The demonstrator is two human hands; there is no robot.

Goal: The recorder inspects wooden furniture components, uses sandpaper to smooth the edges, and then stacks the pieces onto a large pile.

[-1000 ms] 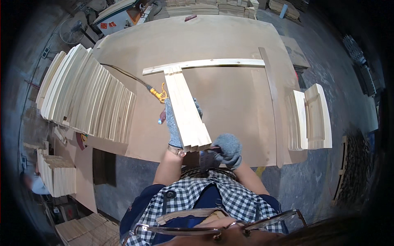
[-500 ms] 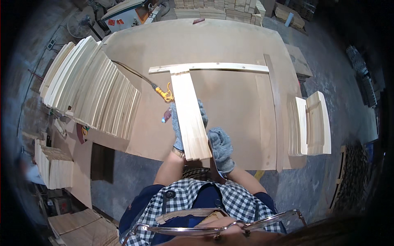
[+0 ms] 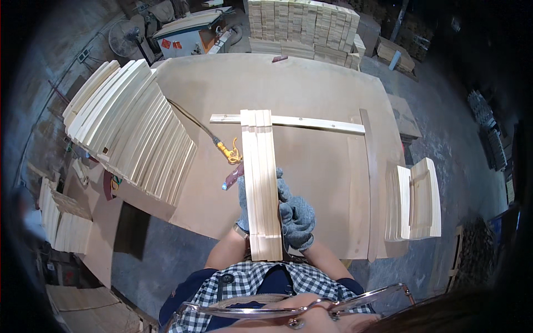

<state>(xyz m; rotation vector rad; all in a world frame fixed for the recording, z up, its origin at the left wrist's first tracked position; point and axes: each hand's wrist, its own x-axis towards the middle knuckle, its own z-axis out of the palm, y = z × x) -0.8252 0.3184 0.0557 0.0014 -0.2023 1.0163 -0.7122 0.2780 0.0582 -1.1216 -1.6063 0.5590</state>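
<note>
A long stack of pale wooden slats [image 3: 260,188] stands out in front of me, its near end close to my checked apron. Lines run lengthwise between the slats, and a notch crosses them near the far end. My left hand [image 3: 242,202], in a grey knit glove, is closed around the stack from below and the left; its fingertips show on the right side. My right hand [image 3: 298,221], gloved likewise, is curled against the right side of the slats. Whatever lies within its fingers is hidden. A yellow air blow gun [image 3: 229,151] with a hose lies left of the stack, next to a dark red piece [image 3: 233,176].
On the brown tabletop [image 3: 316,183], a pale wooden strip [image 3: 322,124] and a brown strip [image 3: 373,188] meet near a corner. Stacked curved wooden pieces stand at the left [image 3: 133,127] and right [image 3: 416,202]. A fan [image 3: 125,39] and piled lumber [image 3: 302,28] are farther back.
The slats have turned to show more of their edges, and their near end is closer to my body. My right hand has moved up along their right side. The whole view has shifted.
</note>
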